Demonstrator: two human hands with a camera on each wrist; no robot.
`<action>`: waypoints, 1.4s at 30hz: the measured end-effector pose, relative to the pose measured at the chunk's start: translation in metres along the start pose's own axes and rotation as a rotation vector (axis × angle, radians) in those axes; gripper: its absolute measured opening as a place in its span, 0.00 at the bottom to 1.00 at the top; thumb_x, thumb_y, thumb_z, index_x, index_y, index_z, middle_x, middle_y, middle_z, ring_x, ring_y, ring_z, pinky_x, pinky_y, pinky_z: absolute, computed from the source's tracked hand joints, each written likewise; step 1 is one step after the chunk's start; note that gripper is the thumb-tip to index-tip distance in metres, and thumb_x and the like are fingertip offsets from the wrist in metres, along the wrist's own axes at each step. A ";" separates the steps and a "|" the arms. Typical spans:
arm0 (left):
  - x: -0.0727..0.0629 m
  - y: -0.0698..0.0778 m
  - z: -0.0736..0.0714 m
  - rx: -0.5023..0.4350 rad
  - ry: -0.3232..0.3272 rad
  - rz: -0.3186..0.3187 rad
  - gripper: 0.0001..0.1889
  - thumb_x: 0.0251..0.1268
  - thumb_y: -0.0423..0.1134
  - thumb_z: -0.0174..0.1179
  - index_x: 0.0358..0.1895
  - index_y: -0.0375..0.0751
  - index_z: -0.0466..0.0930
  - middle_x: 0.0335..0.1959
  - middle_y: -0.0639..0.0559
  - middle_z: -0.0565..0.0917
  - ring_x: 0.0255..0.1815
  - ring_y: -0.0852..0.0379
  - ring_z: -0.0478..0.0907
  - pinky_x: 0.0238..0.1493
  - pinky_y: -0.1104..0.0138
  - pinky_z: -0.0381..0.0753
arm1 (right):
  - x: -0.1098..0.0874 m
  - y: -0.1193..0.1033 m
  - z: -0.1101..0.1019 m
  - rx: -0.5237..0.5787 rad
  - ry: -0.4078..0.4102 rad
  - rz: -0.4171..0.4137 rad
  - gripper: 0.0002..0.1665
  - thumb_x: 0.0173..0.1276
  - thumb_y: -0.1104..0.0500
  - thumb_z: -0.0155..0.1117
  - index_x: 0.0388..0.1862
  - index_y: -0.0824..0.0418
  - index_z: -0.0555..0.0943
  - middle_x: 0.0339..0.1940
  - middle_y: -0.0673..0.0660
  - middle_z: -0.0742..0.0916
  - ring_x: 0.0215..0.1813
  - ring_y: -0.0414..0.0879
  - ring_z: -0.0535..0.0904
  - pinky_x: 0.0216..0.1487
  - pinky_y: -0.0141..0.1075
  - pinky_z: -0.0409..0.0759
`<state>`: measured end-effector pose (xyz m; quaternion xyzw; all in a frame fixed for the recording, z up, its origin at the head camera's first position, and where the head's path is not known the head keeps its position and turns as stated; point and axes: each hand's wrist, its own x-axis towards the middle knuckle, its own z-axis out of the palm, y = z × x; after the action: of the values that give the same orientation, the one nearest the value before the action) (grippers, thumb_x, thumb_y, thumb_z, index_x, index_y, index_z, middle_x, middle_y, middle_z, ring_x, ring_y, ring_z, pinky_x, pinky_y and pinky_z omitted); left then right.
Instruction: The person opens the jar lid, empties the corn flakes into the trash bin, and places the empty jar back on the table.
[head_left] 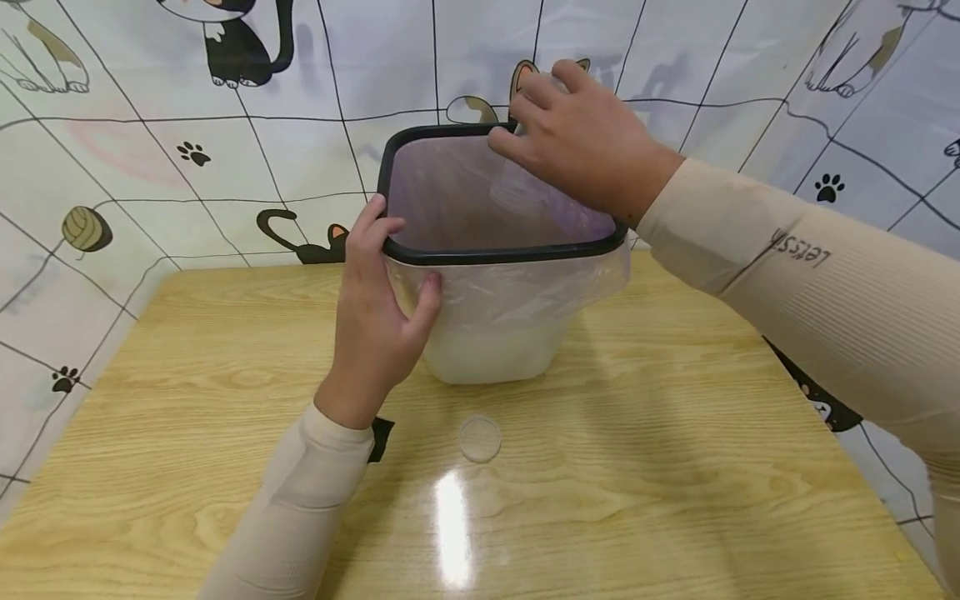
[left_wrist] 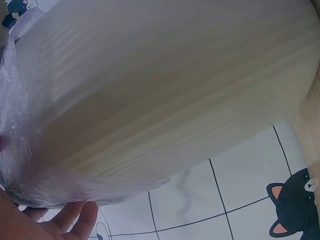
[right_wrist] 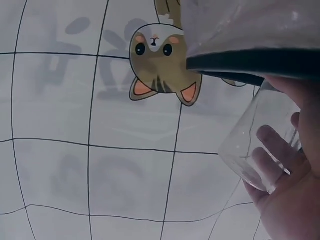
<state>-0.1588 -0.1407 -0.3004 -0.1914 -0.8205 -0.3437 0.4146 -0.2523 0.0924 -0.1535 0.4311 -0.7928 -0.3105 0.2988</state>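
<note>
A translucent white trash bin (head_left: pixel 491 350) stands on the table, lined with a thin plastic bag (head_left: pixel 517 287) held under its black rim (head_left: pixel 510 254). At the bin's left corner my left hand (head_left: pixel 378 312) grips the rim, its thumb on the front wall over the bag. My right hand (head_left: pixel 581 142) is above the bin's back right part and holds a clear plastic jar (right_wrist: pixel 242 137), which looks tilted down toward the bin's mouth. The fingers show through its wall in the right wrist view. Nearer the front, a clear round lid (head_left: pixel 480 439) lies flat.
The wooden-look table (head_left: pixel 225 467) carries the bin and the lid. A white sheet (head_left: pixel 390 58) with cat drawings and grid lines hangs behind and along the sides. Next to my left wrist shows a small black piece (head_left: pixel 381 440).
</note>
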 end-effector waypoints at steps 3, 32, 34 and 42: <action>0.000 -0.001 0.000 -0.009 0.006 -0.009 0.28 0.67 0.45 0.52 0.66 0.37 0.61 0.77 0.43 0.61 0.79 0.54 0.58 0.77 0.58 0.61 | 0.000 0.002 -0.005 -0.012 -0.036 0.002 0.18 0.66 0.77 0.59 0.51 0.65 0.70 0.53 0.71 0.81 0.56 0.63 0.72 0.55 0.53 0.69; 0.001 0.000 -0.002 -0.005 0.008 0.004 0.28 0.68 0.46 0.52 0.66 0.36 0.61 0.77 0.44 0.61 0.79 0.54 0.58 0.77 0.58 0.61 | -0.023 0.022 -0.013 -0.066 -0.106 -0.035 0.32 0.55 0.77 0.71 0.55 0.64 0.68 0.55 0.72 0.78 0.59 0.63 0.69 0.66 0.55 0.69; 0.002 0.000 -0.003 -0.005 0.010 0.006 0.28 0.68 0.46 0.52 0.66 0.36 0.61 0.77 0.44 0.61 0.79 0.54 0.58 0.77 0.58 0.61 | -0.024 0.023 -0.014 -0.059 -0.103 -0.035 0.31 0.55 0.77 0.71 0.54 0.64 0.68 0.54 0.71 0.77 0.59 0.63 0.69 0.66 0.55 0.68; -0.001 0.002 -0.002 -0.018 0.009 -0.005 0.28 0.67 0.44 0.53 0.66 0.37 0.61 0.77 0.45 0.62 0.79 0.53 0.58 0.77 0.57 0.62 | -0.027 0.021 -0.016 -0.042 -0.107 -0.012 0.31 0.55 0.76 0.71 0.54 0.64 0.70 0.54 0.71 0.78 0.59 0.63 0.69 0.68 0.56 0.68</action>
<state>-0.1564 -0.1411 -0.2994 -0.1917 -0.8161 -0.3529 0.4156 -0.2389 0.1213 -0.1333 0.4125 -0.7982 -0.3515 0.2632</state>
